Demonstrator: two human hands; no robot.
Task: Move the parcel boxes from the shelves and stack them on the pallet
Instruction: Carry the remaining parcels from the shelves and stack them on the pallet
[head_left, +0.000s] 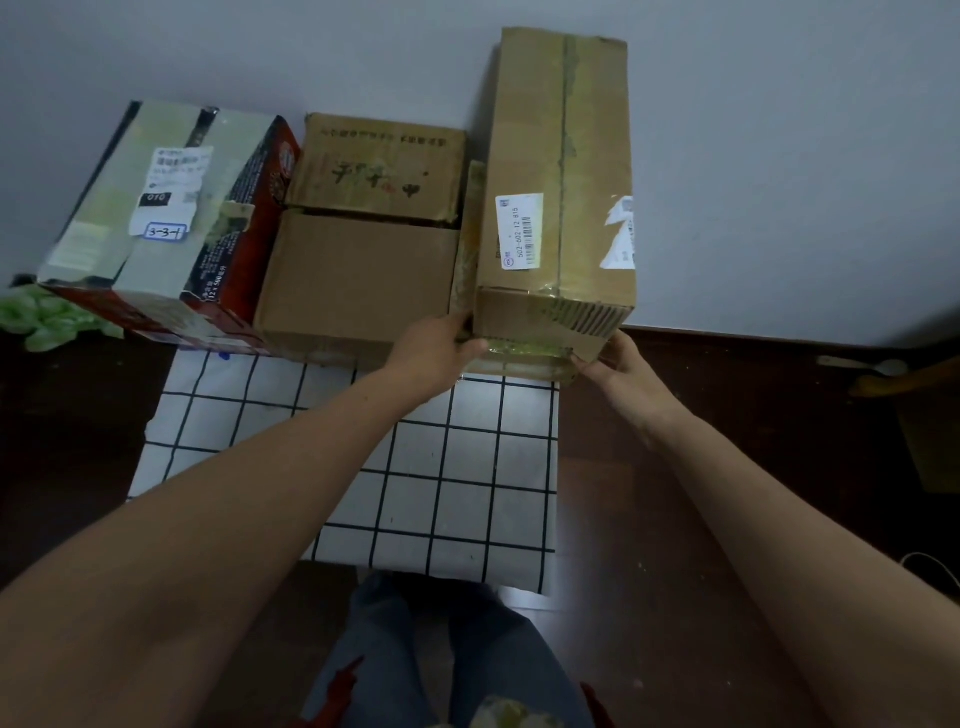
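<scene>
A long brown cardboard box (561, 171) with a white barcode label lies lengthwise at the right of the white grid-patterned pallet sheet (415, 467), resting on another taped box beneath it. My left hand (441, 348) grips its near left corner and my right hand (618, 364) grips its near right corner. A plain brown box (358, 275) sits in the middle, with a printed brown box (379, 166) behind it. At the left stands a red and black printed box (161, 218) with white labels, one reading 3-3-1.
A grey wall (779, 156) runs right behind the boxes. Dark wooden floor (675, 519) surrounds the sheet. A green plastic bag (47, 317) lies at the far left. A spoon-like object (862, 364) and something orange lie at the right. My legs (441, 649) are below.
</scene>
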